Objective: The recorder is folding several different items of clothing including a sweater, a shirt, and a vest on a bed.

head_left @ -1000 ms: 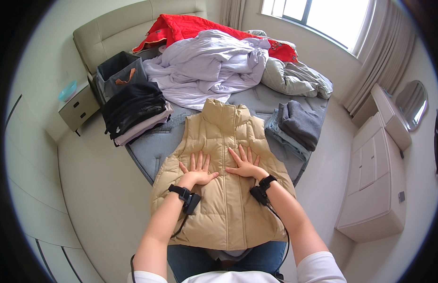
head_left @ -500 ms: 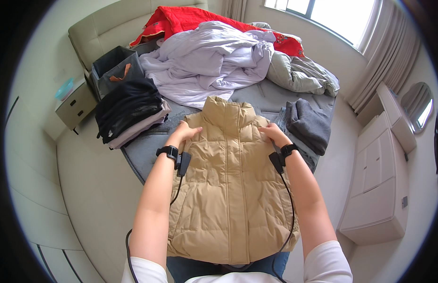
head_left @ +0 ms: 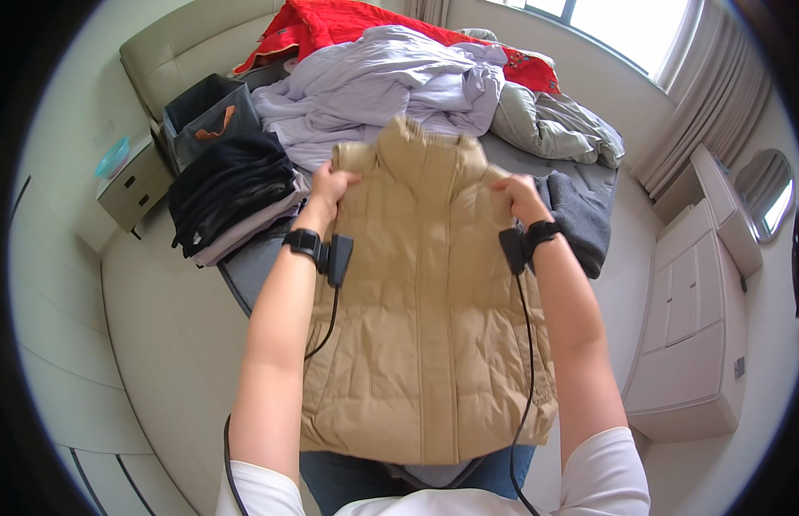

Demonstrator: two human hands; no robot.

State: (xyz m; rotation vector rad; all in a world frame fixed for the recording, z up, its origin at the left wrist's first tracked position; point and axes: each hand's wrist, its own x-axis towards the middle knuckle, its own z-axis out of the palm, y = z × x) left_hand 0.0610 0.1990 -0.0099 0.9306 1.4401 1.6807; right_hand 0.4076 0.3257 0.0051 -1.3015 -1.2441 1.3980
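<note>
A tan padded vest [head_left: 425, 301] with a high collar hangs front side up between my hands, its collar pointing away from me. My left hand [head_left: 332, 187] grips it at the left shoulder, thumb on top of the cloth. At the right shoulder my right hand [head_left: 522, 196] pinches the fabric in the same way. The vest's upper part is raised above the bed, and its hem reaches down to my legs. Both wrists carry black straps with small devices and cables.
On the bed's left lies a pile of folded dark clothes [head_left: 227, 193], beside a grey storage box [head_left: 193, 129]. Folded grey clothes [head_left: 576, 219] lie at the right. Farther back are a rumpled lavender quilt [head_left: 382, 86] and a red blanket [head_left: 331, 30]. A nightstand [head_left: 135, 187] stands left.
Both hands have lifted the vest's shoulders up off the bed. The collar has moved up and farther away, now overlapping the lavender quilt in view.
</note>
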